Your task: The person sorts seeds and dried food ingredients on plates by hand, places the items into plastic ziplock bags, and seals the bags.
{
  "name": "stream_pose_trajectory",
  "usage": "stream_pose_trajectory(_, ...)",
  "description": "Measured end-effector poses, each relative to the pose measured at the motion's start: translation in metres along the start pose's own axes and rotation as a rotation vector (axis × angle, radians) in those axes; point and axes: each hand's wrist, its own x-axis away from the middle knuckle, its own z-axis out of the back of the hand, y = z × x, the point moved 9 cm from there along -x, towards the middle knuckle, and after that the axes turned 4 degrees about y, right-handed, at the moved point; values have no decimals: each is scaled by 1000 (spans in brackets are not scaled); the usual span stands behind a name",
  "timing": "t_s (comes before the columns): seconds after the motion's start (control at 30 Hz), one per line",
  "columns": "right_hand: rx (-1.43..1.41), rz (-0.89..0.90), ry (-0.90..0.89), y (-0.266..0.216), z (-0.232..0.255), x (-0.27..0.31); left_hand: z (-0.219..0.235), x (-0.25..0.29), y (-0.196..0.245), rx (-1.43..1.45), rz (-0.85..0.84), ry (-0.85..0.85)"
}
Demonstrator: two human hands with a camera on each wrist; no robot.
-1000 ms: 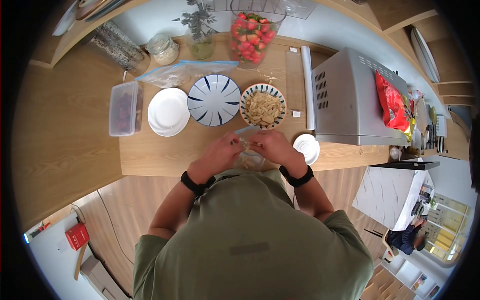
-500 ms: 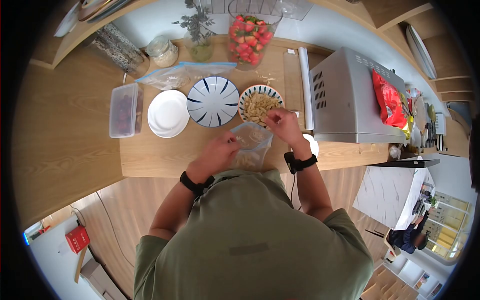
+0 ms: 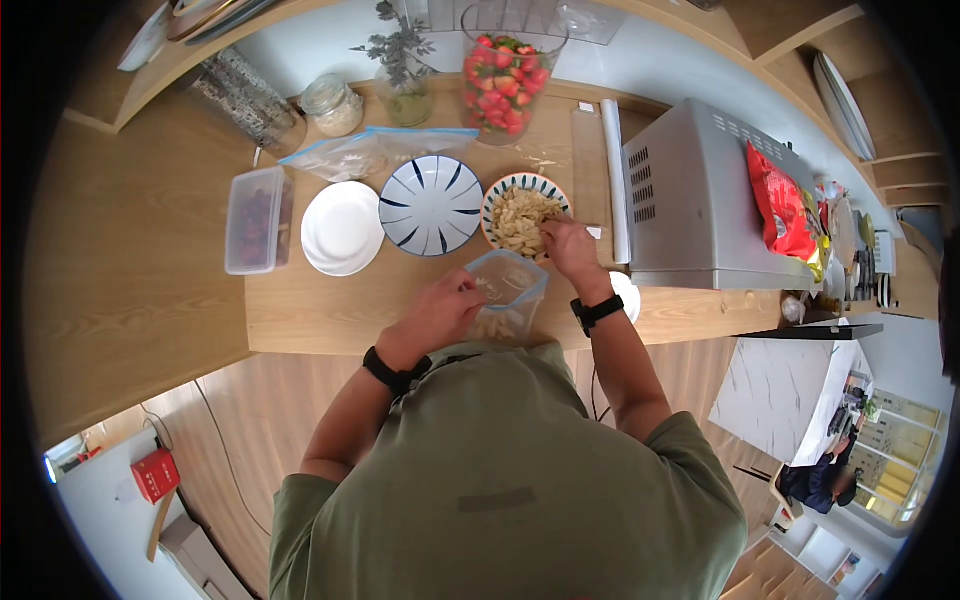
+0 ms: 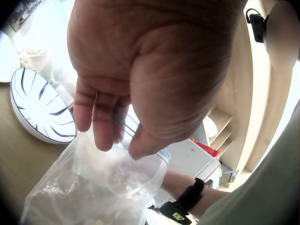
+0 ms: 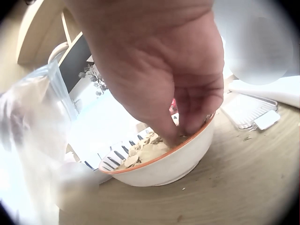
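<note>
The left hand (image 3: pixel 440 312) pinches the rim of a clear zip bag (image 3: pixel 508 290) with a blue seal, its mouth spread and some pale pieces in the bottom. In the left wrist view the left hand (image 4: pixel 140 79) has thumb and fingers at the edge of the bag (image 4: pixel 98 178). At the bowl (image 3: pixel 489 228) of pale dried pieces (image 3: pixel 524 215), the right hand (image 3: pixel 573 255) has its fingertips inside the rim. The right wrist view shows the right hand (image 5: pixel 164 70) with thumb and fingers together in the pieces (image 5: pixel 147 152); whatever lies between the fingertips is hidden.
Left of the bowl stand a striped plate (image 3: pixel 430 205), white plates (image 3: pixel 342 228) and a lidded box (image 3: pixel 257 222). Behind are another zip bag (image 3: pixel 350 155), a jar (image 3: pixel 332 106) and a strawberry vase (image 3: pixel 503 85). A grey appliance (image 3: pixel 700 200) stands right.
The right hand has left the bag's mouth and moved forward and right into the bowl. The left hand remains at the bag, whose mouth now stands wider.
</note>
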Motion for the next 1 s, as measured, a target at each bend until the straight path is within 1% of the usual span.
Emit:
stream_pose_trajectory(0.03,1,-3,1,3,-1,1,-1,0,0,-3,0,0)
stream_pose_trajectory(0.1,-73,73,90,-2,7,1,0,0,1,-1,-2,0)
stream_pose_trajectory(0.13,-74,72,91,-1,7,1,0,-1,1,1,-2,1)
stream_pose_trajectory(0.2,-307,-71,91,10,11,1,1,-1,3,4,-4,1)
stream_pose_trajectory(0.23,-308,-72,91,10,12,2,2,-1,3,6,-6,2)
stream_pose_trajectory(0.3,-817,-267,51,18,7,6,2,-2,4,0,-11,1)
stream_pose_trajectory(0.33,-818,-267,51,14,9,10,3,-2,4,-5,-16,1)
stream_pose_trajectory(0.4,-972,-81,-36,-39,35,13,1,-3,3,-6,-18,-5)
stream_pose_trajectory(0.43,-971,-87,-32,-48,43,17,0,-4,4,-6,-22,-11)
stream_pose_trajectory(0.5,-674,264,-243,-95,48,29,-2,-5,5,-4,-23,-19)
stream_pose_trajectory(0.53,-671,260,-237,-100,53,30,-2,-6,5,-6,-20,-20)
stream_pose_trajectory(0.6,-639,248,-326,-109,51,34,0,-7,7,-10,-29,-22)
stream_pose_trajectory(0.63,-638,245,-322,-109,49,33,0,-7,8,-15,-31,-21)
stream_pose_trajectory(0.7,-690,-2,-109,-76,48,21,1,-5,8,-24,-28,-25)
stream_pose_trajectory(0.73,-689,-4,-106,-64,39,16,1,-4,8,-34,-21,-25)
stream_pose_trajectory(0.8,-305,-83,-6,-29,30,3,2,-3,9,-28,-21,-27)
stream_pose_trajectory(0.83,-303,-82,-1,-24,25,3,3,-4,9,-25,-19,-23)
stream_pose_trajectory(0.9,-113,-71,46,-21,24,0,3,-3,11,-27,-31,-16)
stream_pose_trajectory(0.93,-114,-68,51,-20,18,-3,5,-3,12,-28,-40,-10)
stream_pose_trajectory(1.0,40,-120,-38,-12,-4,-3,6,-4,13,-20,-23,-10)
